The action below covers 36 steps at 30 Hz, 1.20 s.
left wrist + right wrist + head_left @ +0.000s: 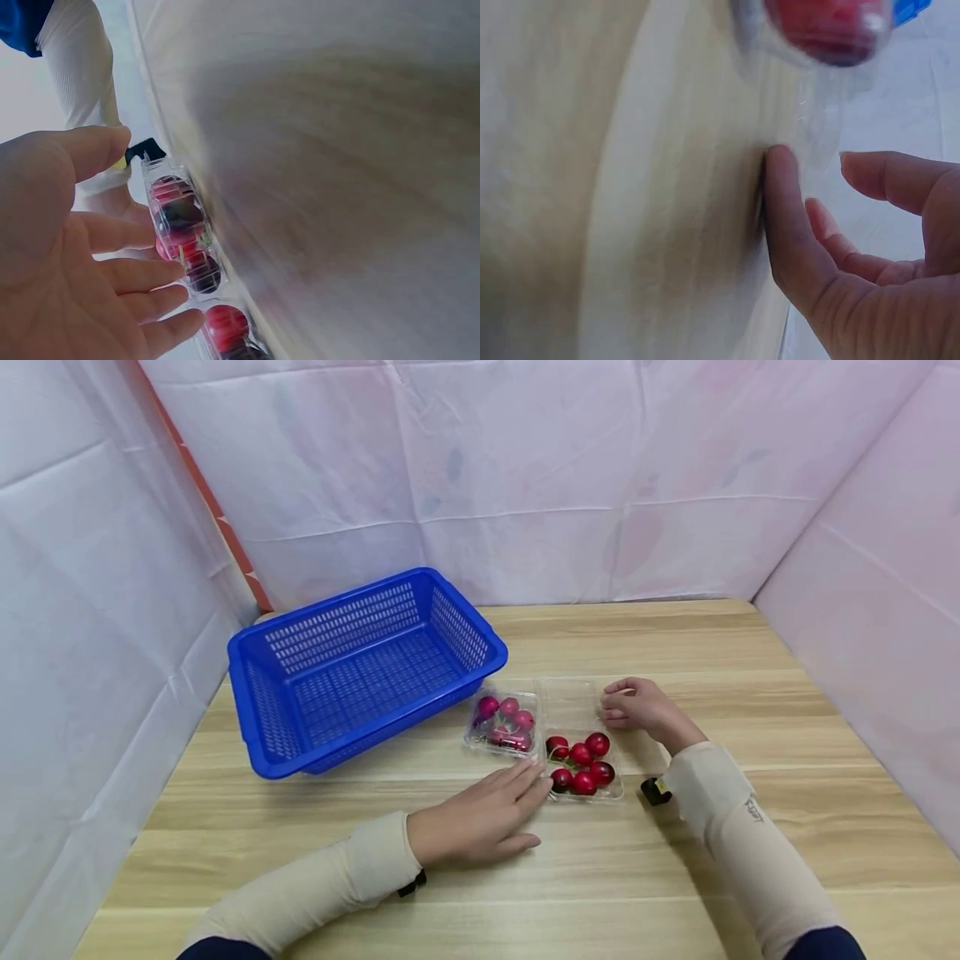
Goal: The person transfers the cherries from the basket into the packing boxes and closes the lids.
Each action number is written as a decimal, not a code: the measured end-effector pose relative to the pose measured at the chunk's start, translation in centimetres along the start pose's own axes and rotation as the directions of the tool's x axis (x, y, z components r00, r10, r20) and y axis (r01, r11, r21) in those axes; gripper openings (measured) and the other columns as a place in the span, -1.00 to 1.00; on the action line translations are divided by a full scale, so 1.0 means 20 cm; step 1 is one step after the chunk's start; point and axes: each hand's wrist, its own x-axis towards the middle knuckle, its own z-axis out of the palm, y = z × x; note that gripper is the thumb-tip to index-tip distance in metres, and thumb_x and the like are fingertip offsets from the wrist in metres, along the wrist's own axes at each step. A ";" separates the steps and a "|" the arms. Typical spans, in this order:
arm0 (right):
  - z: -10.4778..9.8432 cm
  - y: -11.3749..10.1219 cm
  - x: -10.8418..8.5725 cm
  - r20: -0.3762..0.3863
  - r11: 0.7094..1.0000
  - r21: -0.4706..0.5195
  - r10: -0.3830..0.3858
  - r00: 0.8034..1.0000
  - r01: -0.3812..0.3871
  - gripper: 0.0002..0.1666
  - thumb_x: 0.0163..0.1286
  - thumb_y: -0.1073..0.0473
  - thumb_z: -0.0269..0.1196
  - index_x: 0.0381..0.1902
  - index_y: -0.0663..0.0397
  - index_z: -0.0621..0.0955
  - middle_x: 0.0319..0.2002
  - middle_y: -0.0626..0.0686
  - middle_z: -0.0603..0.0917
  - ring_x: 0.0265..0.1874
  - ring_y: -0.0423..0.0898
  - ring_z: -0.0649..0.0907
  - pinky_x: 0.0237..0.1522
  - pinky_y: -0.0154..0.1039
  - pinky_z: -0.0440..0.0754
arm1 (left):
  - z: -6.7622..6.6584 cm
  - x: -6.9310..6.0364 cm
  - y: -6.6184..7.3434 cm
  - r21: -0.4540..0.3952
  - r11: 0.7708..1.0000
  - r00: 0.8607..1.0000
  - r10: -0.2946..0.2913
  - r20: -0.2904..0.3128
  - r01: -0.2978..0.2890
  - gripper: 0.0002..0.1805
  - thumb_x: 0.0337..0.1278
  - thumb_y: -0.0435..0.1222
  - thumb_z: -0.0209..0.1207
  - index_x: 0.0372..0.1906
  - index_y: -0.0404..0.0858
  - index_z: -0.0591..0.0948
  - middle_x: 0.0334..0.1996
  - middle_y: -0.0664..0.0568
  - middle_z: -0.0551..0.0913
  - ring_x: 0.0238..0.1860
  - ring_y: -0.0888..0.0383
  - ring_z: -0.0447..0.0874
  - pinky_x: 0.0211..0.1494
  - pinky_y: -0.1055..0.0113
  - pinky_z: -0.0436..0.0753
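Observation:
An open clear plastic clamshell box (619, 790) holds several dark red, round, cherry-like fruits (597, 744) with thin stems. Its transparent lid (567, 700) lies folded back on the far side. Left of it stands a second clear box (474, 742), covered, with similar fruits inside. My left hand (483, 814) lies with straight fingers at the near left corner of the open box; whether the fingertips touch it, I cannot tell. My right hand (641, 710) is beside the lid's right edge, fingers loosely bent, thumb and fingers apart in the right wrist view (870, 262), holding nothing.
A large blue plastic basket (360, 747) with slotted sides stands at the back left of the wooden table (750, 693), close to the covered box. Pale cloth sheets (517, 468) hang behind the table and along both sides.

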 end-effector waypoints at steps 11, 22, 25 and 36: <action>-0.03 0.00 0.04 0.046 0.999 -0.016 0.031 0.998 -0.030 -0.41 0.41 0.32 0.09 0.26 0.55 0.17 -0.33 0.02 0.67 -0.36 -0.20 0.70 -0.13 -0.26 0.67 | -0.01 0.04 0.02 0.038 0.999 1.000 0.003 0.017 -0.003 -0.25 0.35 0.09 -0.03 0.47 -0.23 0.16 0.48 -0.21 0.06 0.49 -0.12 -0.04 0.47 0.08 0.12; -0.06 0.04 0.02 -0.009 0.994 -0.110 -0.015 1.000 0.014 -0.35 0.41 0.36 0.07 0.34 0.55 0.12 -0.19 0.16 0.57 -0.40 -0.28 0.61 -0.27 -0.38 0.65 | -0.03 0.08 0.03 0.079 0.997 1.000 0.010 0.027 -0.013 -0.26 0.34 0.09 -0.02 0.45 -0.25 0.20 0.45 -0.21 0.12 0.47 -0.14 0.04 0.46 0.09 0.15; -0.05 0.05 0.00 -0.057 0.991 -0.108 -0.086 0.995 0.080 -0.37 0.39 0.41 0.03 0.32 0.55 0.09 -0.11 0.25 0.47 -0.38 -0.28 0.56 -0.32 -0.40 0.62 | -0.04 0.09 0.03 0.070 0.998 0.999 0.004 0.045 -0.007 -0.25 0.35 0.10 -0.03 0.46 -0.25 0.18 0.47 -0.19 0.09 0.47 -0.15 0.02 0.46 0.07 0.15; -0.04 0.01 -0.12 -0.172 0.904 0.186 -0.355 0.919 0.384 -0.75 0.44 0.28 0.09 0.01 0.25 0.37 -0.08 -0.02 0.52 -0.07 -0.24 0.56 -0.02 -0.45 0.56 | -0.04 0.11 0.01 0.050 0.999 0.998 -0.003 0.061 0.000 -0.22 0.34 0.11 -0.04 0.48 -0.23 0.13 0.49 -0.18 0.03 0.48 -0.16 -0.05 0.47 0.04 0.10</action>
